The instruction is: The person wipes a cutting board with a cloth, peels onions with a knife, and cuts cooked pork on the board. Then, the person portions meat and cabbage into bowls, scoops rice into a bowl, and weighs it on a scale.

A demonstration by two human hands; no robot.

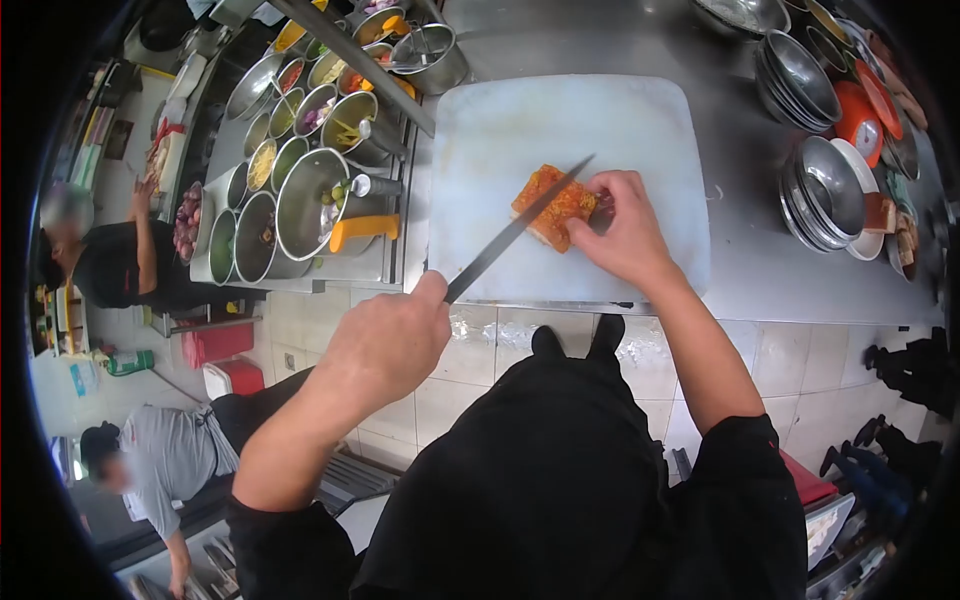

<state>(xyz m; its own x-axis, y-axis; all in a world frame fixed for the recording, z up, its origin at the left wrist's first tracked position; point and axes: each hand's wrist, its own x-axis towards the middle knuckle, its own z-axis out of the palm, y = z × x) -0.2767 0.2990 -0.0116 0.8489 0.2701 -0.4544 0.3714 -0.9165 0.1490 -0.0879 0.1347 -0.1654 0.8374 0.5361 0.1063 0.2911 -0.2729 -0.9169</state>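
My left hand [375,345] is closed round the handle of a long knife [487,255]. The blade slants up to the right, over an orange-red coated piece of food [550,195] on a white cutting board [480,130]. Whether the edge has entered the food cannot be made out. My right hand [628,232] grips the food's right end between thumb and fingers, close to the blade.
Metal pots of cut ingredients [310,200] stand left of the board, one with an orange-handled utensil [362,232]. Stacked metal bowls [822,195] and orange dishes [857,122] lie right. Co-workers [180,455] are at left; other people's dark-clothed legs show at far right.
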